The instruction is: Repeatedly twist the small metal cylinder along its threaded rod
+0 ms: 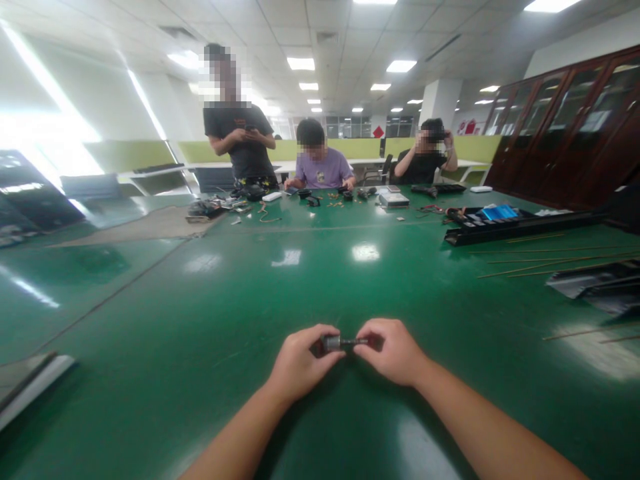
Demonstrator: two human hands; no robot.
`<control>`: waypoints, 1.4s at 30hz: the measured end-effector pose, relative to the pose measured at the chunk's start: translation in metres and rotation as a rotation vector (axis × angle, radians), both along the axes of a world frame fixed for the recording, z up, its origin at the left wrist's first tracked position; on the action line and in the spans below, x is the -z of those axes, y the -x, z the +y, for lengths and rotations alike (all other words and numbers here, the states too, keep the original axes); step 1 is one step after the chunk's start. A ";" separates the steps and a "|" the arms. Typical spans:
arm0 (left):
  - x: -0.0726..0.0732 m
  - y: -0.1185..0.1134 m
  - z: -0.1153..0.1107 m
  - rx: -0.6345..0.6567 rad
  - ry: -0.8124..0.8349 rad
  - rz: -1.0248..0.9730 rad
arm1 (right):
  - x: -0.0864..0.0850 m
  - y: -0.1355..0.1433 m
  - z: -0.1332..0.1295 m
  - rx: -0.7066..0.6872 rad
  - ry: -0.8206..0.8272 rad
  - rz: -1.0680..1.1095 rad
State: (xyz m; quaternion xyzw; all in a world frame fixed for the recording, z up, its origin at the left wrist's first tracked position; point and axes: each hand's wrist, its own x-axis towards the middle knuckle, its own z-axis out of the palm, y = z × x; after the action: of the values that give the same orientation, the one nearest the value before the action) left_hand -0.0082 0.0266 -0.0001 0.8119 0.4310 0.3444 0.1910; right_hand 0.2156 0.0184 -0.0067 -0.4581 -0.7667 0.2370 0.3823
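Observation:
Just above the green table [280, 287], a small grey metal cylinder [332, 343] with a thin shaft [350, 341] lies level between my hands. My left hand [305, 360] is closed around the cylinder, thumb below and fingers above. The shaft points right, and my right hand [393, 350] pinches its far end between thumb and fingers. Fine detail of the part is blurred, and my fingers cover both its ends.
Black trays [520, 227] with a blue item, thin rods [550, 260] and dark metal channels [600, 287] lie at the right. Small parts and a white box [393, 199] are at the far edge, near three people. A flat panel [35, 387] is at the left edge.

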 end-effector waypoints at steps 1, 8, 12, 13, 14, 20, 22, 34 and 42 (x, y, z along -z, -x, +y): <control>0.000 0.000 0.000 -0.002 0.000 0.002 | 0.000 0.000 0.000 0.004 0.003 0.000; 0.001 0.000 0.001 -0.023 0.014 -0.001 | 0.000 -0.001 0.001 0.008 0.016 0.004; 0.001 0.000 0.001 -0.025 0.000 0.000 | 0.000 -0.001 0.001 0.011 0.016 0.004; 0.001 0.000 0.001 -0.026 -0.006 -0.001 | 0.000 -0.001 0.001 0.012 0.015 0.004; 0.001 0.000 0.001 -0.028 -0.012 -0.001 | 0.000 -0.002 0.001 0.013 0.013 0.004; 0.000 0.001 0.001 -0.030 -0.030 0.003 | 0.001 -0.002 0.002 0.014 0.010 0.010; 0.000 0.001 0.001 -0.032 -0.036 0.005 | 0.001 -0.002 0.002 0.012 0.007 0.012; -0.002 0.000 0.001 -0.057 -0.017 -0.005 | 0.000 -0.004 0.003 0.012 0.005 0.010; -0.001 0.001 0.001 -0.059 -0.043 -0.005 | 0.003 -0.005 0.004 0.012 -0.003 0.024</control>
State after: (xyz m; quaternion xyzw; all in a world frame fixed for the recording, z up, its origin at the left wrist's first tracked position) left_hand -0.0094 0.0278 0.0011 0.8019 0.4469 0.3610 0.1644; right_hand 0.2205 0.0228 -0.0097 -0.4592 -0.7596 0.2390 0.3937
